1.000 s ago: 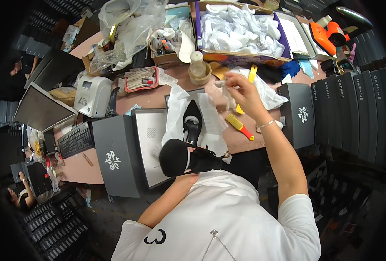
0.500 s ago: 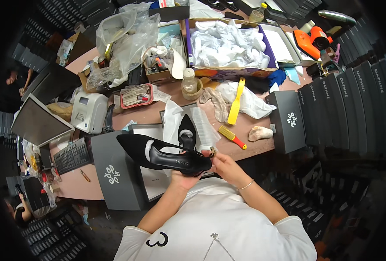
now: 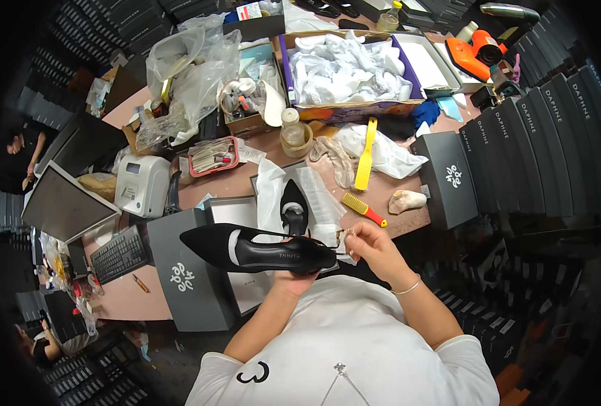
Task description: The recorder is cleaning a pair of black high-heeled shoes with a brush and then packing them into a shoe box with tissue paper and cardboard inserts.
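A black pointed slingback shoe (image 3: 209, 247) lies across my left hand (image 3: 292, 281), toe to the left, its insole facing up. My left fingers are closed around its heel end from below and partly hidden by it. My right hand (image 3: 376, 252) pinches the end of the shoe's thin ankle strap (image 3: 340, 238) by what looks like a small metal buckle, just right of the heel. The second black shoe (image 3: 292, 203) rests among white tissue paper (image 3: 269, 193) in the open shoebox (image 3: 231, 211) behind, with white stuffing in it.
A grey box lid (image 3: 195, 281) leans left of the shoebox. Right of it lie a red-and-yellow brush (image 3: 363, 210), a yellow shoehorn (image 3: 366, 162) and crumpled white cloth (image 3: 398, 162). A glass bottle (image 3: 291, 128) and a purple box (image 3: 354, 108) stand farther back; stacked shoeboxes (image 3: 517, 159) flank the right.
My right hand has moved right, away from the heel, drawing the strap end outward. The shoe in my left hand has turned slightly more level.
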Demonstrator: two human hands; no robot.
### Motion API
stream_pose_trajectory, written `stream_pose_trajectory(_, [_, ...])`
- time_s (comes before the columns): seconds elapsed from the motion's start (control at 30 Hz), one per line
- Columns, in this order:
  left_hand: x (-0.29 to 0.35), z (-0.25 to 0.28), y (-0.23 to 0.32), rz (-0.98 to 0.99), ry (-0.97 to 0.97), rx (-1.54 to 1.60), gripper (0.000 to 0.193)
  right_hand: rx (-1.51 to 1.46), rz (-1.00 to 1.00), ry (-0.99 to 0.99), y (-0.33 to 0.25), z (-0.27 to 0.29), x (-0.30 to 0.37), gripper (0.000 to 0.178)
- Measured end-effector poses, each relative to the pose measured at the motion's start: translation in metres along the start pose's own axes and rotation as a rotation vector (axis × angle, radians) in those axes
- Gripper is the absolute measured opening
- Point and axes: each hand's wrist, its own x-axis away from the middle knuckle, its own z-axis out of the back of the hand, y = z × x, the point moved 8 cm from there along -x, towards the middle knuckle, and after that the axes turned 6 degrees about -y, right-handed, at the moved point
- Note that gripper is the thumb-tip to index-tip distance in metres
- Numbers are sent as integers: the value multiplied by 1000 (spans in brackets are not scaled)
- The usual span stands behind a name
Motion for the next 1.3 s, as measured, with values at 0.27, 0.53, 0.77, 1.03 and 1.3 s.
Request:
stream_pose_trajectory(0.27, [4, -11, 14, -129, -134, -187, 36, 947, 19, -105, -24, -29, -3, 19])
stream_pose_trajectory(0.53, [4, 17, 7, -36, -16, -33, 36, 635, 390, -21, -53, -38, 7, 14])
stream_pose_trajectory(0.77, [18, -10, -34, 183, 380, 60, 34, 450, 105, 12, -40, -42, -48, 12])
stream_pose_trajectory(1.03, [18, 14, -47, 288, 224, 265, 28, 172, 80, -211, -23, -26, -54, 47])
stream_pose_trajectory(1.3, [14, 11, -46, 317, 70, 161, 39, 231, -120, -303, 44, -23, 7, 99])
